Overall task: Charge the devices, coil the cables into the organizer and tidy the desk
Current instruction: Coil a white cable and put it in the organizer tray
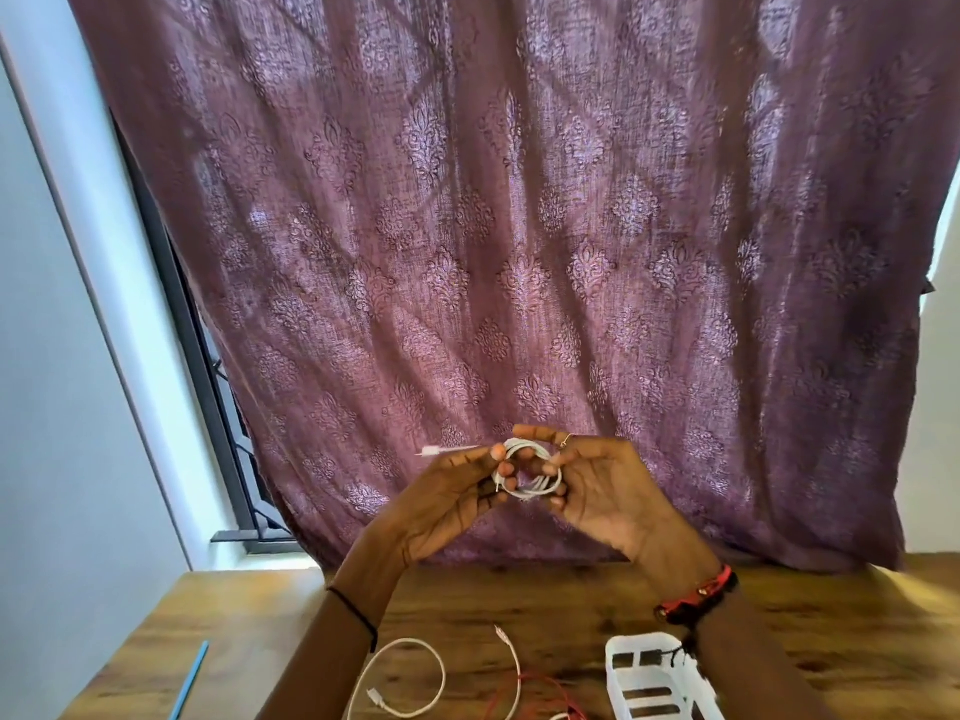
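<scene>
Both hands are raised above the wooden desk (249, 615), in front of the curtain. Between them is a small coil of white cable (527, 472). My left hand (447, 496) pinches the coil's left side, and a free plug end sticks out to the left past its fingers. My right hand (608, 491) holds the coil's right side with curled fingers. On the desk below lie a loose white cable (410, 678) in a loop, a second white cable (511, 667) and a red cable (535, 693). A white slotted organizer (654, 678) stands at the lower right, partly behind my right forearm.
A purple patterned curtain (519, 252) hangs behind the desk, covering a window with a dark frame (208, 366). A blue strip-like object (189, 678) lies at the desk's left edge. A white wall is on the left.
</scene>
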